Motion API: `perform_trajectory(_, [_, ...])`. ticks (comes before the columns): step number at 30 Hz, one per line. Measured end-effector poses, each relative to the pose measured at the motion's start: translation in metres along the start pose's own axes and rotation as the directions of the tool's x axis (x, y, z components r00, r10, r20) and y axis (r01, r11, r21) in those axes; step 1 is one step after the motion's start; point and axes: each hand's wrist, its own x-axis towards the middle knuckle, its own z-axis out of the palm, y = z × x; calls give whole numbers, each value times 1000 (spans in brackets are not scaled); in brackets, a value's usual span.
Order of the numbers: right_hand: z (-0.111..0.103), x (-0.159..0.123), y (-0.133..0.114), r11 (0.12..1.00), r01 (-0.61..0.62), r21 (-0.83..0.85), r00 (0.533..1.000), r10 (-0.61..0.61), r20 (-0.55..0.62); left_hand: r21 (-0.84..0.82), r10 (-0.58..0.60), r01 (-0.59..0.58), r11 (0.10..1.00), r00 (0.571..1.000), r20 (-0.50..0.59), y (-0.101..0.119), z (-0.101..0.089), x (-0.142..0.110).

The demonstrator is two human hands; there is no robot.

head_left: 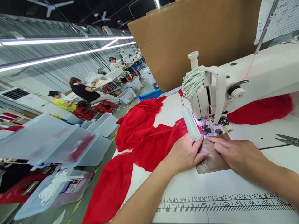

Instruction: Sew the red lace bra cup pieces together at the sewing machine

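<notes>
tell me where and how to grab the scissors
Best by the handle end, from the right, with the right hand: the slightly parted blades point left, so that side is sharp. The handles lie past the picture's edge, so their exact pose can't be seen.

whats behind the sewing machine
A large brown cardboard sheet stands behind the sewing machine, with a sheet of paper with writing at its upper right. What lies directly beyond the cardboard can't be seen, because it blocks the view.
</notes>
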Motion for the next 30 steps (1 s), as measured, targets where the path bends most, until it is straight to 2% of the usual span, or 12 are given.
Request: perform_trajectory(30, [-3, 4, 0, 999, -6, 39, 1000, 6, 5, -18, -44, 45, 999, 999, 7, -2, 2, 4])
